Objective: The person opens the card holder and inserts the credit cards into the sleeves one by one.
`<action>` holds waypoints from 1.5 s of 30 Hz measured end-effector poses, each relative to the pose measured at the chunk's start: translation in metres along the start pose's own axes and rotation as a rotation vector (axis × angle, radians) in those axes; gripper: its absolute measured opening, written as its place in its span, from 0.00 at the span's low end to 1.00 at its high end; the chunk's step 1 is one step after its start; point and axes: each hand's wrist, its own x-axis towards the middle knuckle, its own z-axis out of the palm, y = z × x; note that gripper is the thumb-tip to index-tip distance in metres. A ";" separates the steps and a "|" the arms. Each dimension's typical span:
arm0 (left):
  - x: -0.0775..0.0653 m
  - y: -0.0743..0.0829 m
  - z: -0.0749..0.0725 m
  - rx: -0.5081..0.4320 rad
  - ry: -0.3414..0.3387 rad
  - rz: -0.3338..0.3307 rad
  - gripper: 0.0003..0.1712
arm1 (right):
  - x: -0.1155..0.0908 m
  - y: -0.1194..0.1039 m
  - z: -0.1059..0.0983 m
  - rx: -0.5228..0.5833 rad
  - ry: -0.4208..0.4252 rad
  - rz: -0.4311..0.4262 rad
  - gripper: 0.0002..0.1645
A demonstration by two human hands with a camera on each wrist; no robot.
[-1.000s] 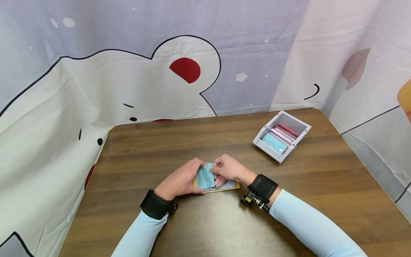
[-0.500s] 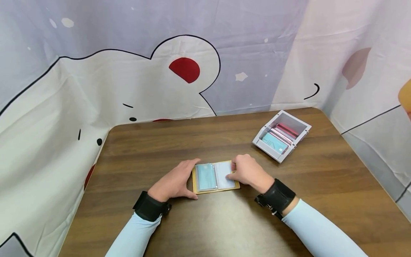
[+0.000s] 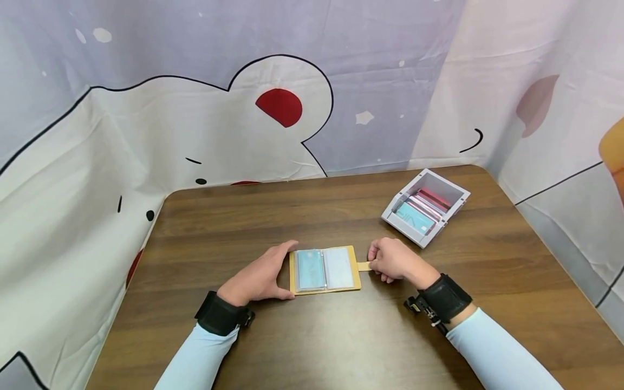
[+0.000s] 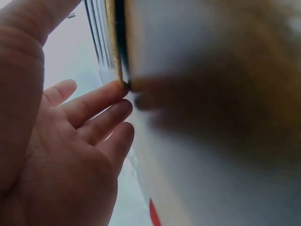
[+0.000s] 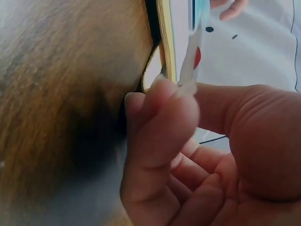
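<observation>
A yellow card holder lies spread flat on the table, with a light blue card in its left clear sleeve and a pale sleeve on its right side. My left hand spans the holder's left edge, thumb at the near corner and fingers at the far one. In the left wrist view, straight fingertips touch the cover's edge. With thumb and index finger, my right hand pinches the end of the holder's short strap. The right wrist view shows the strap's base bending beside the cover.
A grey open box holding several red, white and blue cards stands at the table's back right. The wooden table meets a printed cloth behind and at both sides.
My right hand has let go of the blue card's sleeve and moved right, past the cover's edge, to the strap, which now points outward. My left hand has shifted slightly left.
</observation>
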 end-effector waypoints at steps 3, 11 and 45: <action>0.003 0.006 -0.010 -0.011 -0.009 0.016 0.68 | 0.001 0.000 0.000 0.029 -0.018 -0.010 0.05; 0.030 0.043 -0.031 -0.100 0.022 0.161 0.72 | 0.002 0.001 0.002 0.082 -0.055 -0.051 0.03; 0.070 0.077 0.033 0.133 0.103 0.100 0.79 | 0.043 -0.006 0.012 0.085 -0.159 -0.551 0.06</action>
